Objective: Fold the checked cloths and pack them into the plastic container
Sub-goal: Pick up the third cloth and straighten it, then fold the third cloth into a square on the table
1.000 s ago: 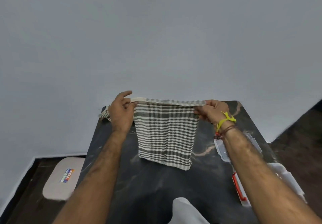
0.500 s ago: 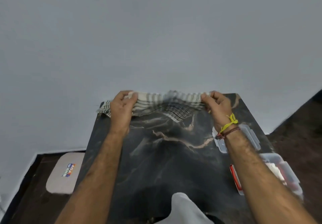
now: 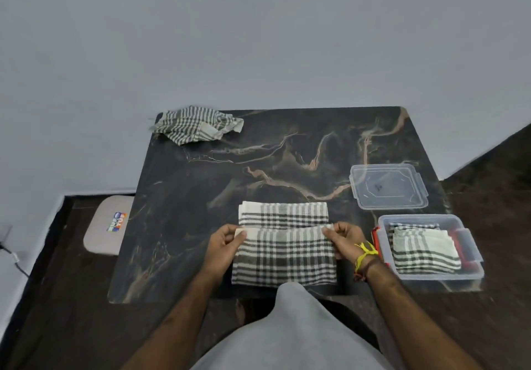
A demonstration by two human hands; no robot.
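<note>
A black-and-white checked cloth (image 3: 284,254) lies flat near the front edge of the dark marble table (image 3: 178,226), its near part folded over towards the far part. My left hand (image 3: 225,243) pinches the folded layer's left corner and my right hand (image 3: 343,238) pinches its right corner. To the right stands the clear plastic container (image 3: 471,272) with folded checked cloths (image 3: 422,249) inside. A crumpled checked cloth (image 3: 195,123) sits at the table's far left corner.
The container's clear lid (image 3: 388,187) lies on the table just beyond the container. A pale stool with a sticker (image 3: 107,226) stands on the dark floor left of the table. A plain wall rises behind the table.
The cloth was held up hanging, then swung out over the far side; now it lies flat near the front edge with both hands folding its near part over.
</note>
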